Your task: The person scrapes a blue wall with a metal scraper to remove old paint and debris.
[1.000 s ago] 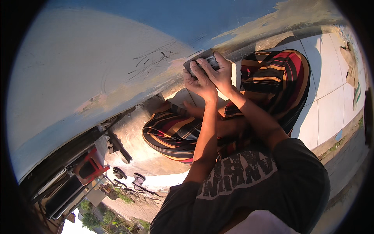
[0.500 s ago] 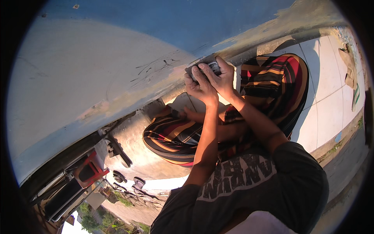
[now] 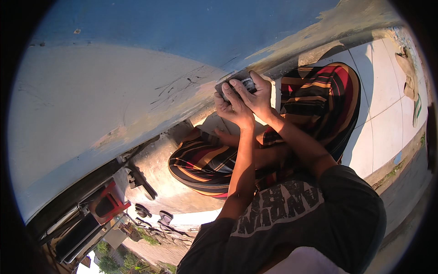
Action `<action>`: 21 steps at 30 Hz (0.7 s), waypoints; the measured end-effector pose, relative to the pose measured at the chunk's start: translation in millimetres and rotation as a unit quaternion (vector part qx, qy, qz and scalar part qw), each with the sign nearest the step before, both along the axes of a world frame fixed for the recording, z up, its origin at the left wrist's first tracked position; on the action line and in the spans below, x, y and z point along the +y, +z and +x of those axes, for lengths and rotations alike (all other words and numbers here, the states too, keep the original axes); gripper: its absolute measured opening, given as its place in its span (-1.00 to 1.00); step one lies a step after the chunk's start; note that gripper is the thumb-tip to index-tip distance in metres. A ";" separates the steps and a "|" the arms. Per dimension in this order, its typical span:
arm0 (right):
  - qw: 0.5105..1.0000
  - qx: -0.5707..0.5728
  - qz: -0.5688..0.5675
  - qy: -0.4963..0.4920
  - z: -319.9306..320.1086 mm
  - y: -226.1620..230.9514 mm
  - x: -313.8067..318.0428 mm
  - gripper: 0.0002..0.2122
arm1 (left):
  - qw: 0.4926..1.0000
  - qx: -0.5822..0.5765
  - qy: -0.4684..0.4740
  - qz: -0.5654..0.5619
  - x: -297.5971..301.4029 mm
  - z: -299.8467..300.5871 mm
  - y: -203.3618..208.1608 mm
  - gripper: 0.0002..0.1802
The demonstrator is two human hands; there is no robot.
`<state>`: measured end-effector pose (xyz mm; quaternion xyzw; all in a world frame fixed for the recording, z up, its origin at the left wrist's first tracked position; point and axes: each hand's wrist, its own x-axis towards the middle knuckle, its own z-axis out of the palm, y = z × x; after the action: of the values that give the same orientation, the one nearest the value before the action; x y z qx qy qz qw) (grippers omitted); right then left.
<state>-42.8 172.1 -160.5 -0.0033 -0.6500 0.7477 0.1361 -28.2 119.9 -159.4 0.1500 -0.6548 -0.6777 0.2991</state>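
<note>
A dark grey, flat, block-like thing [image 3: 221,86] with a whitish, worn-looking patch sits between my two hands, right by the wall; its exact kind I cannot make out. My left hand [image 3: 234,110] grips its near left side, thumb laid along it. From the right, my right hand [image 3: 259,97] closes round the same thing, its thumb over the face. The hands touch each other at the thumbs. Beneath them are my crossed legs in a striped black, red and orange cloth [image 3: 315,98]. Most of the fingers' undersides are hidden.
A blue and white painted wall [image 3: 91,86] with peeling paint and dark scratches rises close in front. White floor tiles [image 3: 383,96] lie to the right, with a brown cloth [image 3: 409,75] at the far edge. Sandals [image 3: 142,182] and a red plastic chair [image 3: 109,201] are at lower left.
The view has tilted slightly, so the wall and the lower-left things sit a little differently. Both hands keep their grip on the dark block, shifted slightly left in the picture.
</note>
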 end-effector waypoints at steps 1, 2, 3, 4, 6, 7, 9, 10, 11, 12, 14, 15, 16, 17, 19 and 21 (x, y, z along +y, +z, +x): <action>1.000 0.017 -0.004 -0.010 -1.0 -1.9 -2.7 -0.85 | 1.000 -0.002 -0.003 0.029 1.0 -0.8 3.5 -0.78; 0.999 0.021 0.029 0.018 0.6 9.6 -1.0 -0.84 | 0.997 0.028 -0.014 0.065 -0.6 0.3 14.8 -0.79; 0.999 0.014 0.028 0.022 3.0 9.1 -1.5 -0.84 | 0.998 0.021 -0.010 0.064 -2.9 3.9 10.1 -0.79; 1.000 0.007 0.013 0.027 4.4 7.0 -1.7 -0.85 | 0.999 0.013 -0.003 0.046 -5.4 6.6 2.4 -0.79; 0.999 0.029 -0.009 0.012 2.6 8.6 -4.1 -0.86 | 1.000 0.003 -0.007 0.012 -2.5 5.6 10.6 -0.81; 0.999 0.029 0.013 0.008 -7.5 9.2 -2.1 -0.86 | 1.000 0.012 -0.010 0.013 -1.2 -2.8 11.0 -0.81; 0.999 0.029 0.014 0.007 -8.9 14.3 0.1 -0.86 | 1.000 0.029 0.003 -0.005 -2.3 -8.4 8.3 -0.80; 0.999 0.029 0.013 0.009 -9.4 16.2 -0.1 -0.86 | 1.000 0.029 0.005 -0.006 -2.8 -8.0 8.0 -0.80; 0.999 0.033 0.021 0.001 -7.9 14.3 -0.5 -0.86 | 1.000 0.026 0.008 0.004 -1.6 -7.0 8.8 -0.80; 0.999 0.037 0.030 -0.008 -6.7 13.4 -0.6 -0.86 | 1.000 0.023 0.010 0.014 0.0 -6.3 10.1 -0.79; 0.998 0.047 0.034 -0.015 -7.7 16.8 -0.6 -0.87 | 0.999 0.016 0.012 0.025 2.4 -5.1 12.9 -0.78; 0.997 0.062 0.038 -0.021 -7.9 17.6 -1.1 -0.88 | 1.000 0.015 0.013 0.018 2.5 -4.5 14.9 -0.78; 0.997 0.059 0.039 -0.022 -6.5 15.5 -2.4 -0.88 | 1.000 0.014 0.014 0.011 2.6 -3.4 14.9 -0.78; 0.997 0.062 0.029 -0.021 -6.8 15.7 -4.0 -0.88 | 1.000 0.015 0.014 0.011 2.3 -4.1 14.9 -0.78; 0.998 0.065 0.018 -0.019 -7.1 15.5 -4.0 -0.88 | 1.000 0.024 0.002 0.009 0.5 -3.7 12.2 -0.81; 0.999 0.051 0.015 -0.011 -7.2 16.3 1.5 -0.88 | 1.000 0.006 0.005 -0.017 2.8 -0.5 15.9 -0.78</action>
<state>-50.1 173.6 -144.2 0.0297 -0.6534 0.7352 0.1777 -28.7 122.7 -143.5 0.1441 -0.6634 -0.6662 0.3087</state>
